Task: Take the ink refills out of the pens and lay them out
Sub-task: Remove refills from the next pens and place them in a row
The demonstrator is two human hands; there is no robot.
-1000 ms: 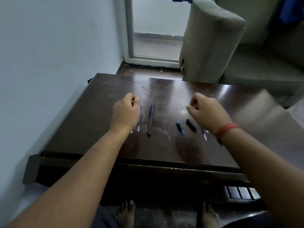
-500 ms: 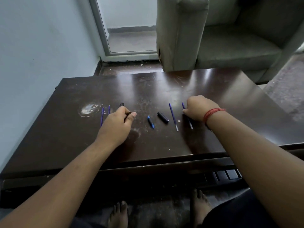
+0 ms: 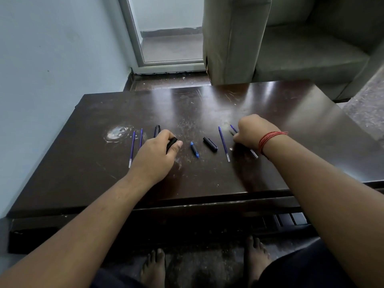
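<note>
Two thin blue refills (image 3: 131,148) (image 3: 141,137) lie side by side on the left of the dark table (image 3: 207,179). My left hand (image 3: 154,156) grips a black pen (image 3: 157,130) whose ends stick out above and below the fingers. In the middle lie a small blue pen tip piece (image 3: 194,149) and a black cap (image 3: 210,144). Another blue refill (image 3: 224,144) lies right of the cap. My right hand (image 3: 252,133), with a red thread at the wrist, curls over a further refill (image 3: 254,153) and pinches it near its upper part.
A grey sofa (image 3: 291,48) stands beyond the table's far edge. A light wall runs along the left and a door frame (image 3: 135,44) is at the back. A pale scuffed patch (image 3: 117,133) marks the table left of the refills. My bare feet are under the near edge.
The view tilted down and right over the second. My left hand came onto the black pen and closed round it; my right hand settled on the rightmost refill.
</note>
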